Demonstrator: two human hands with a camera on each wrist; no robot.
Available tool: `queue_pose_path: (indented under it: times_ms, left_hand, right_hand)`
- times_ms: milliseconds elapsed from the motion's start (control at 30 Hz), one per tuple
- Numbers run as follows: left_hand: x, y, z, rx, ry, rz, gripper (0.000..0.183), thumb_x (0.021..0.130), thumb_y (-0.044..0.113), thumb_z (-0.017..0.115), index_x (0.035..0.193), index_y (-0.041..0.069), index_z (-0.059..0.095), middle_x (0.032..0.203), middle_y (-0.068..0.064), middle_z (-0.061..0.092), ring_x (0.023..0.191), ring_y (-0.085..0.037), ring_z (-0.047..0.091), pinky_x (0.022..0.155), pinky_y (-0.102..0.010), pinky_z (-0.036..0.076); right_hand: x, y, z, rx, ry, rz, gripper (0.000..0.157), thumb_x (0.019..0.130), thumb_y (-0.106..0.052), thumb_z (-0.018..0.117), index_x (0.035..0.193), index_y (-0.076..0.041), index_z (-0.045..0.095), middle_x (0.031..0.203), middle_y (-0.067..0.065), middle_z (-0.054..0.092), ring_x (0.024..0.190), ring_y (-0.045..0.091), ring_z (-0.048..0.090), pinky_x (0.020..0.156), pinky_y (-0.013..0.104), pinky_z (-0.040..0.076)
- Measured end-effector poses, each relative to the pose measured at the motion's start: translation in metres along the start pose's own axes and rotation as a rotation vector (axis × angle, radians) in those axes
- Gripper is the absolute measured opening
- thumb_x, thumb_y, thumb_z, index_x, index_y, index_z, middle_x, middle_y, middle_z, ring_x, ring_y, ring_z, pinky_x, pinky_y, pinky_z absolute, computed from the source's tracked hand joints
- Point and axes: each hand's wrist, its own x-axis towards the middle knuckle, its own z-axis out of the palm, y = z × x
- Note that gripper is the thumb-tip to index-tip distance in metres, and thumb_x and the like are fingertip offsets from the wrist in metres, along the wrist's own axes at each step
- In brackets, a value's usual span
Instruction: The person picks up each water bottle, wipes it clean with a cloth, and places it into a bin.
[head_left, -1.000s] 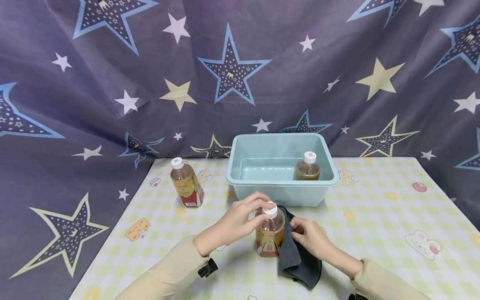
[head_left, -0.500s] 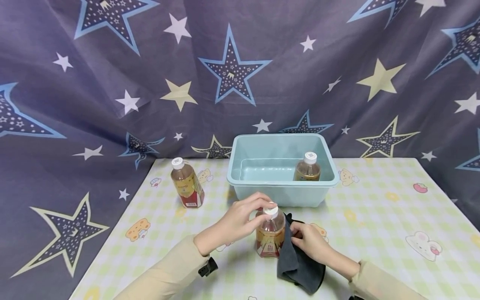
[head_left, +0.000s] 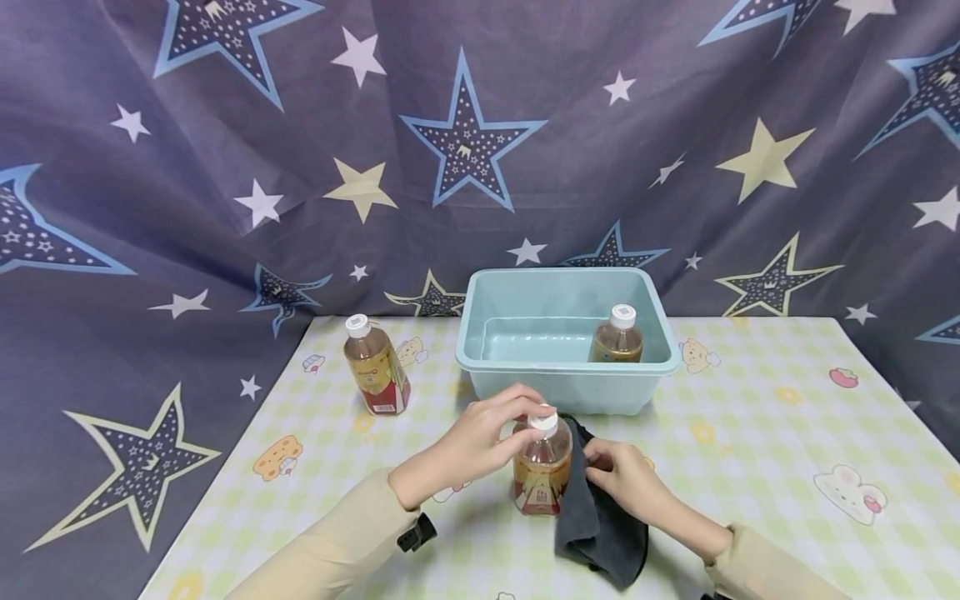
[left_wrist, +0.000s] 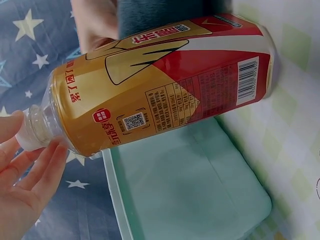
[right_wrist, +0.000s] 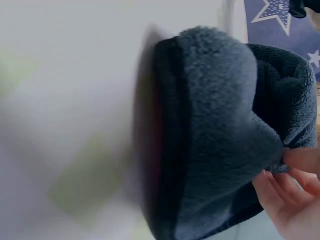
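A drink bottle (head_left: 542,483) with a gold and red label stands upright on the table in front of the tub. My left hand (head_left: 480,437) grips its white cap (left_wrist: 29,131) between thumb and fingers. My right hand (head_left: 630,483) pinches a dark grey cloth (head_left: 600,529) and holds it against the bottle's right side. In the right wrist view the cloth (right_wrist: 215,130) hangs in folds, bunched between the thumb and fingers of the right hand (right_wrist: 295,195). The side of the bottle behind the cloth is hidden.
A light blue tub (head_left: 562,387) stands at the back of the table, with a second bottle (head_left: 618,340) upright in its right end. Another bottle (head_left: 377,371) stands at the back left. A checked tablecloth (head_left: 750,467) covers the table; a starry curtain (head_left: 525,100) hangs behind.
My right hand shifts the cloth slightly back and forth along the bottle's right side. My left hand stays on the cap, and the bottle stays in place.
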Motion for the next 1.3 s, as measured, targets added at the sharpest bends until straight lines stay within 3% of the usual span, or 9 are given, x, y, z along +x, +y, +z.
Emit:
queue_pose_path:
  times_ms: [367,933,1300]
  left_hand:
    - [0.0,0.0,0.0,0.01,0.015,0.014,0.019,0.085,0.01,0.058,0.103,0.007,0.061,0.102,-0.001,0.055,0.076,-0.005,0.051,0.062,-0.01,0.042]
    - [0.0,-0.001,0.002,0.005,0.013,0.01,0.019,0.086,0.011,0.058,0.104,0.007,0.061,0.104,0.0,0.055,0.069,-0.002,0.049,0.056,-0.008,0.04]
    - [0.0,0.0,0.001,0.016,0.017,0.003,0.019,0.085,0.01,0.059,0.104,0.007,0.061,0.103,-0.001,0.055,0.071,-0.003,0.05,0.059,-0.01,0.041]
  right_hand:
    - [-0.002,-0.022,-0.014,0.079,0.1,-0.028,0.014,0.076,0.009,0.059,0.081,-0.004,0.061,0.081,0.007,0.063,0.073,0.013,0.06,0.062,0.024,0.051]
    - [-0.004,-0.04,-0.022,0.125,0.222,-0.018,0.013,0.078,0.005,0.062,0.086,-0.004,0.065,0.084,0.002,0.062,0.077,0.016,0.06,0.063,0.022,0.052]
    - [-0.003,-0.037,-0.02,0.13,0.198,-0.016,0.013,0.077,0.007,0.061,0.083,-0.005,0.061,0.083,0.004,0.062,0.077,0.018,0.061,0.063,0.023,0.052]
